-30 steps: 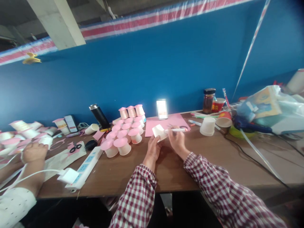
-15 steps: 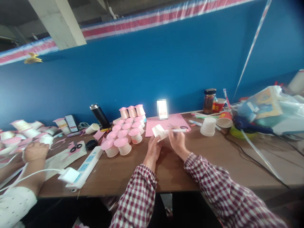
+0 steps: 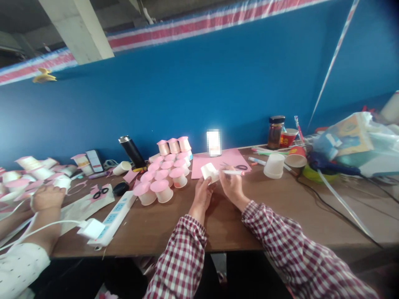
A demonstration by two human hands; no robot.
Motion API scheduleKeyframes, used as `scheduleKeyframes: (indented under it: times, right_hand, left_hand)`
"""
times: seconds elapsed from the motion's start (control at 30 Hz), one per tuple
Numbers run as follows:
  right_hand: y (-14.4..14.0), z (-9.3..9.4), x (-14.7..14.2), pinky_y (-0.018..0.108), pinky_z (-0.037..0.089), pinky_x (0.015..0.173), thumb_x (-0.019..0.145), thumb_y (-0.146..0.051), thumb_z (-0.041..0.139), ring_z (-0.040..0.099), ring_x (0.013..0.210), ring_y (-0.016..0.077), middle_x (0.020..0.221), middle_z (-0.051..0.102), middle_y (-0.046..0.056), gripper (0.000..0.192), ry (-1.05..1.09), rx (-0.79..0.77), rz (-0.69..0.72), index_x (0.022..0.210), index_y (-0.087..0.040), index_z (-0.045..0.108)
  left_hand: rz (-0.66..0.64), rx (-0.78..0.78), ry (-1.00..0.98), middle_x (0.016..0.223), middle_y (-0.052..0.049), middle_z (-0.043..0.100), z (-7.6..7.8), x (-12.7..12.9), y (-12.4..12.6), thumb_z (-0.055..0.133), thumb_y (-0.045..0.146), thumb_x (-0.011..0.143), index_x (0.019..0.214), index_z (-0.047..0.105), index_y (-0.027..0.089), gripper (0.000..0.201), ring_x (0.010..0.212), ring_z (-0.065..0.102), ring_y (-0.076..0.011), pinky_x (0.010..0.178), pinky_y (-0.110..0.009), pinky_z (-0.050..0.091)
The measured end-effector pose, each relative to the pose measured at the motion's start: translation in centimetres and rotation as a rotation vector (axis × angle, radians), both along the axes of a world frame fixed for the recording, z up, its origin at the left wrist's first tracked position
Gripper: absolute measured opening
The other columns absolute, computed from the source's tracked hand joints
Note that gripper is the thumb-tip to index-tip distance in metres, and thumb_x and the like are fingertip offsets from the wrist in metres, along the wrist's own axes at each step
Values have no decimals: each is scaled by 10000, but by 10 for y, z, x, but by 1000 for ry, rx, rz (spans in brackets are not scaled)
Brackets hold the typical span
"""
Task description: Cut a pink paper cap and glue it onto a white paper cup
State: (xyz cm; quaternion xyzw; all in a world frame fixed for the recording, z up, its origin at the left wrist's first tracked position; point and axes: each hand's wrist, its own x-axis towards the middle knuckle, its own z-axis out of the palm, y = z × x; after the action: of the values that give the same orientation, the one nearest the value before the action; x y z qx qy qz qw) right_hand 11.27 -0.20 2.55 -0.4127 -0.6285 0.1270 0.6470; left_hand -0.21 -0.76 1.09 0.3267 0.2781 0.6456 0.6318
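My left hand (image 3: 203, 192) is closed on a white paper cup (image 3: 209, 172), held tilted above the table. In my right hand (image 3: 232, 185) is a white marker pen with a pink end (image 3: 234, 172), gripped as for writing and pointing left at the cup. Whether its tip touches the cup, I cannot tell. Behind both hands lies a pink paper sheet (image 3: 199, 162) with scissors (image 3: 241, 167) on it. Left of my hands stand several paper cups topped with pink discs (image 3: 161, 190).
A white power strip (image 3: 114, 218) lies left of my arms, near a co-worker's hand (image 3: 49, 200). To the right are an upturned white cup (image 3: 274, 166), a jar (image 3: 276, 132), red cups (image 3: 296, 157) and a blue glue gun (image 3: 330, 162) with its cord. A black flask (image 3: 131, 152) leans at the back.
The pen in my right hand has shifted slightly left and down beside the cup. My left hand keeps its hold, and the cup has turned only a little.
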Motion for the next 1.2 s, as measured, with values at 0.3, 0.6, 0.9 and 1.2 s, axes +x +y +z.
scheduleKeyframes:
  times: [0.3,0.6,0.9,1.2]
  right_hand:
    - [1,-1,0,307,504,671,857,-281,490,613,724,189,794,632,52,129,-14,-8,-4,839,-187,576]
    - [0,1,0,313,492,698,858,-284,487,610,734,190,793,637,53,139,-28,-12,-41,817,-188,579]
    - [2,-1,1,312,495,689,860,-297,493,610,710,184,780,639,49,149,-10,-14,-71,817,-184,580]
    - [2,-1,1,318,507,683,853,-307,502,618,717,188,798,649,53,142,11,-17,-79,834,-191,581]
  left_hand:
    - [-2,4,12,943,-68,671,-1,0,0,705,282,700,965,638,156,301,834,621,-172,774,-304,441]
    - [12,-8,25,979,-68,665,-1,0,0,721,277,676,971,626,173,327,874,618,-181,795,-310,436]
    - [17,5,70,940,-55,667,1,4,-4,731,255,669,970,600,178,336,842,618,-168,769,-300,431]
    - [30,2,84,955,-62,668,3,5,-5,750,250,638,961,594,180,365,856,621,-180,787,-314,431]
